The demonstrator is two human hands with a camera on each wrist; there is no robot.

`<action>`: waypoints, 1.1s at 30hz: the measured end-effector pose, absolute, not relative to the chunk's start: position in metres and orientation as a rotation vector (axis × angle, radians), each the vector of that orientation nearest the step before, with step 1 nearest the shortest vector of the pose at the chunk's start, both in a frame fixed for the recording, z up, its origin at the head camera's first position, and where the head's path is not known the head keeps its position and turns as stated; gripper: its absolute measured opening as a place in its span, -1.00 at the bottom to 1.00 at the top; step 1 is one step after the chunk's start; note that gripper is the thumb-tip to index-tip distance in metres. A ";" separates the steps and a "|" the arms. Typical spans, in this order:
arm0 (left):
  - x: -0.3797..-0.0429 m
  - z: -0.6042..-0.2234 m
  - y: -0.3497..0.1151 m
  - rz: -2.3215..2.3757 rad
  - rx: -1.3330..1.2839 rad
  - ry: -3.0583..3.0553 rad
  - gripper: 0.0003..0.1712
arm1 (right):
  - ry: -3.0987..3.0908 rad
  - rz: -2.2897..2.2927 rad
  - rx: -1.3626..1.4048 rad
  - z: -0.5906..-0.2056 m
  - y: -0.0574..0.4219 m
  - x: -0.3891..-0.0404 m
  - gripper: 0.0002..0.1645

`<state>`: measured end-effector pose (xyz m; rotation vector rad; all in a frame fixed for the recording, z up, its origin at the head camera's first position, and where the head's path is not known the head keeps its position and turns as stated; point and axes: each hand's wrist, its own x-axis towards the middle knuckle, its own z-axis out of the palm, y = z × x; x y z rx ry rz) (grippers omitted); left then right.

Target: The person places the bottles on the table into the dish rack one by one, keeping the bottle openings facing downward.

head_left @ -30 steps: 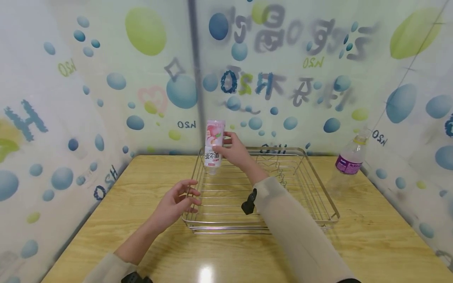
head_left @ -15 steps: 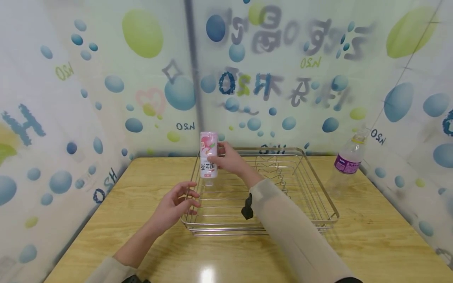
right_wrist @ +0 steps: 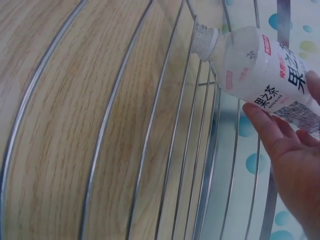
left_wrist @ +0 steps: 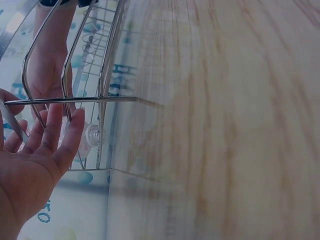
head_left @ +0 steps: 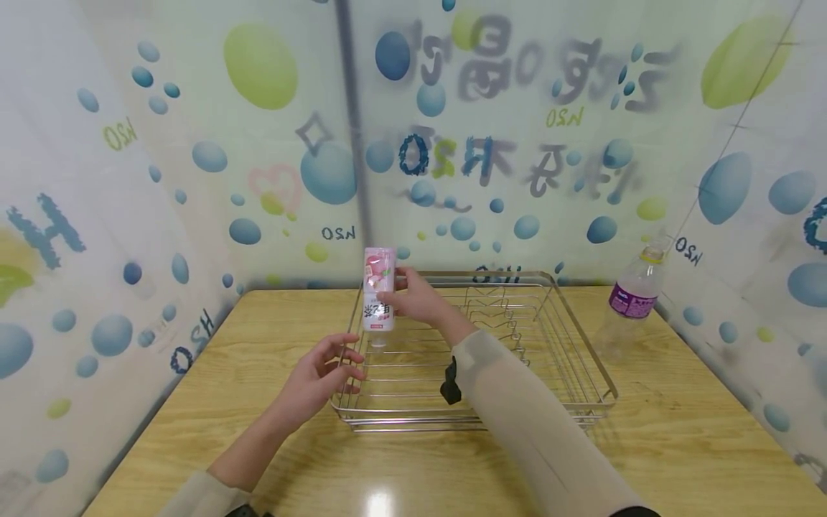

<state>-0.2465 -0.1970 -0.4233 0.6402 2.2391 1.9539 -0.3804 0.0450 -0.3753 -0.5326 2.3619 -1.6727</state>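
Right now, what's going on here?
A person holds a pink-labelled bottle upside down in their right hand, its neck pointing down over the left part of a wire rack. Their left hand is at the rack's left side. A purple-labelled bottle is on the table, right of the rack.

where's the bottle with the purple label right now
In the head view, the purple-labelled bottle is on the right side of the table, just right of the wire rack and close to the patterned wall.
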 end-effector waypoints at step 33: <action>-0.244 -0.422 -0.196 1.970 0.644 2.251 -0.45 | 2.469 -1.427 -0.500 -0.378 0.047 -0.380 -0.07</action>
